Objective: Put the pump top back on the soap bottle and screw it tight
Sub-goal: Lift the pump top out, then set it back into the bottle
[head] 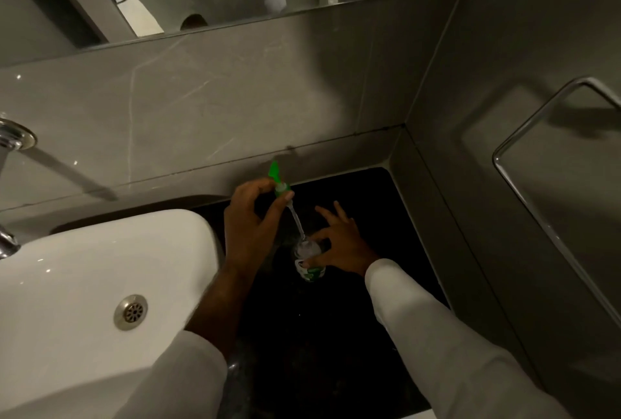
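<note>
A small clear soap bottle [309, 262] with a green and white label stands upright on the black counter [353, 334]. My right hand [337, 245] grips it at the shoulder with thumb and forefinger, the other fingers spread. My left hand [250, 222] pinches the green pump top [279, 183] by its collar, raised above and to the left of the bottle. The pump's clear dip tube [297, 222] slants down to the right, and its lower end sits in the bottle's open neck. The collar is well apart from the neck.
A white basin [84, 284] with a metal drain [130, 312] fills the left. A chrome tap [8, 143] juts in at the far left. Grey tiled walls close the back and right, with a metal rail [524, 163] on the right wall. A mirror runs above.
</note>
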The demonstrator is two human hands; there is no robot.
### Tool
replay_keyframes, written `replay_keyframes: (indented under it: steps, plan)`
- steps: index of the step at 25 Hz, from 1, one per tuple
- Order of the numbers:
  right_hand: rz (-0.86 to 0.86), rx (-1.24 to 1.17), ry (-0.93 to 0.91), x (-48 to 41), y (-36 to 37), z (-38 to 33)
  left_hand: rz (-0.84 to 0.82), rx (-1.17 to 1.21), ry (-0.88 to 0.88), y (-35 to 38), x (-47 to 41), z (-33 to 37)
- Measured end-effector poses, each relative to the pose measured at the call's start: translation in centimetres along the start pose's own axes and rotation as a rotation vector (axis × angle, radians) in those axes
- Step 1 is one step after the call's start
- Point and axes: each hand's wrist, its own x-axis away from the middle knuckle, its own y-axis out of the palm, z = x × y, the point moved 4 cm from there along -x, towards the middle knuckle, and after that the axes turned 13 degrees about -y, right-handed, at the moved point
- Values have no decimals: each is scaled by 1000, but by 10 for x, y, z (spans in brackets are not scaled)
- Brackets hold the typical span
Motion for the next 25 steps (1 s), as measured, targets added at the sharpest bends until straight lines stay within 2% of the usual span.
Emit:
replay_keyframes:
  steps: [5, 10, 13, 15, 18, 19, 22, 25]
  plan:
    - [34, -42, -41, 2, 2, 5, -79, -104, -31, 17, 17, -32]
    - [85, -74, -38, 0, 11, 14, -314, -186, -144, 32, 36, -70]
    - [91, -58, -18, -2, 17, 19, -489, -137, -207, 38, 44, -77]
    - [128, -62, 12, -4, 22, 26, -484, -129, -208, 42, 45, -77]
    - [92, -70, 2, -4, 25, 27, -328, -261, -138, 40, 43, -64]
    - [95, -76, -9, -1, 21, 22, -321, -271, -128, 40, 43, -60]
    - [116, -65, -59, 6, 11, 15, -431, -316, -68, 41, 41, -60]
    - [106, -73, -59, 7, 12, 16, -587, -268, -151, 43, 37, -69]
